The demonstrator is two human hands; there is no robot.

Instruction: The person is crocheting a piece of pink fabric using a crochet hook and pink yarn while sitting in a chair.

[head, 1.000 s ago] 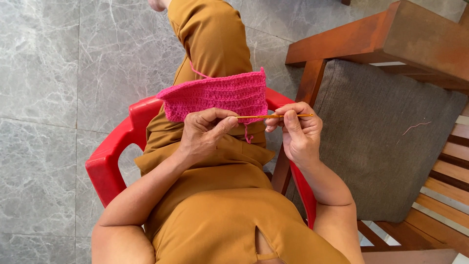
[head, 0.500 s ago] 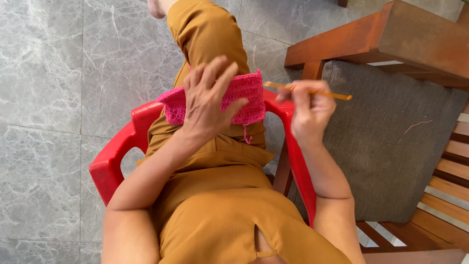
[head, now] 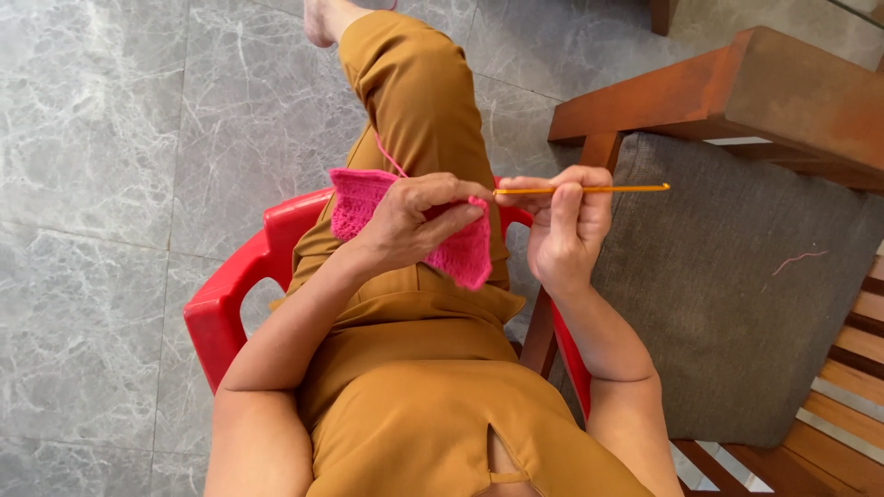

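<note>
Far left: grey marble floor, then a red plastic chair the person sits on, in mustard-coloured clothes, one leg stretched forward.

Left hand: grip pressed together on the pink crochet piece, fingers curled over its top edge, thumb underneath. The piece lies across the lap, drooping down on the right side below the fingers. A pink yarn strand runs up from the piece along the thigh; where it ends is out of view.

Right hand: grip pinching a thin orange-yellow crochet hook, held level, with its long free end pointing right over the cushion. The end toward the left hand sits just beside the left fingertips; can't tell if it's in a loop, too small.

Right: grey cushion on a wooden seat frame, with a small stray bit of pink yarn lying on the cushion, well apart from the hands.

Step, as judged: between stitches at the right edge of the fabric, piece being re-gripped or turned for a new row. Next move calls for a steady hold of the top edge, the hook tip meeting the edge stitch, and the working yarn kept taut.
</note>
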